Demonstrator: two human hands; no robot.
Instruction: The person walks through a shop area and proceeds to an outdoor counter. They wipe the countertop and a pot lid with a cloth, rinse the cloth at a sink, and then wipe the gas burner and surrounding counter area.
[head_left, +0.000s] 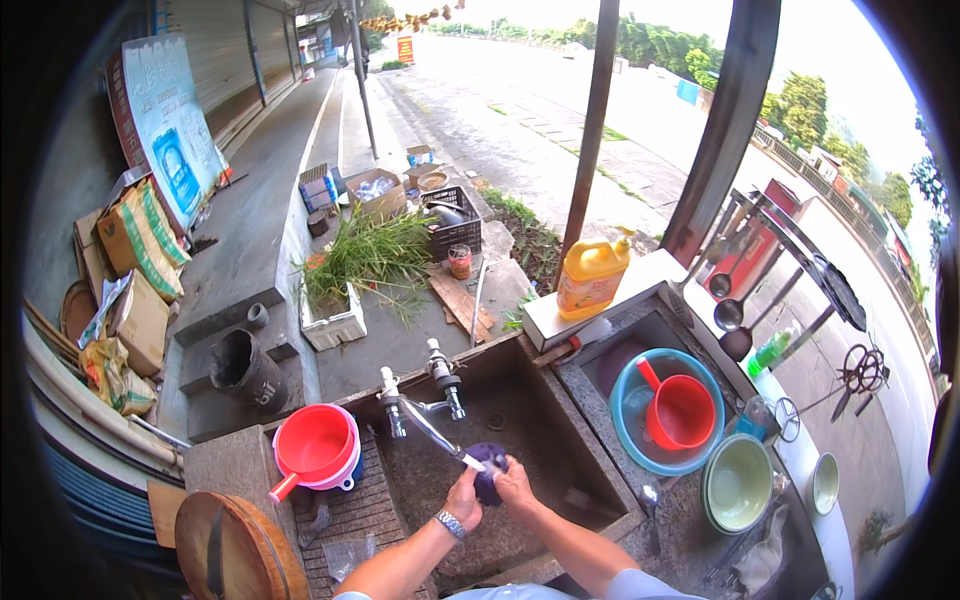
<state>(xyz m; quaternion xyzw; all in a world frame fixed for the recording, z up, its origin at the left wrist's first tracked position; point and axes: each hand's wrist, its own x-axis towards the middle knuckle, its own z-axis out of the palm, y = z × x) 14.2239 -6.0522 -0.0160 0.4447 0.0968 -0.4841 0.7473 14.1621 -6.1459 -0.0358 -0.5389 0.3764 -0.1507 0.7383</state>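
A dark purple cloth (487, 491) is bunched between my two hands, above the stone sink basin (600, 517). My left hand (465, 501), with a metal-banded watch (450, 523) on its wrist, grips the cloth's left side. On its right side, my right hand (514, 481) closes around the fabric. Water from the metal faucet spout (427, 424) runs onto the cloth. Two taps with white handles (390, 390) stand at the basin's far rim. Folds and fingers hide part of the cloth.
Left of the basin sit a red dipper (316, 446) and round wooden chopping boards (217, 551). To the right are a blue basin (619, 420) holding another red dipper (680, 412), green bowls (739, 484) and hanging ladles (729, 315). A yellow jug (592, 281) stands on a ledge.
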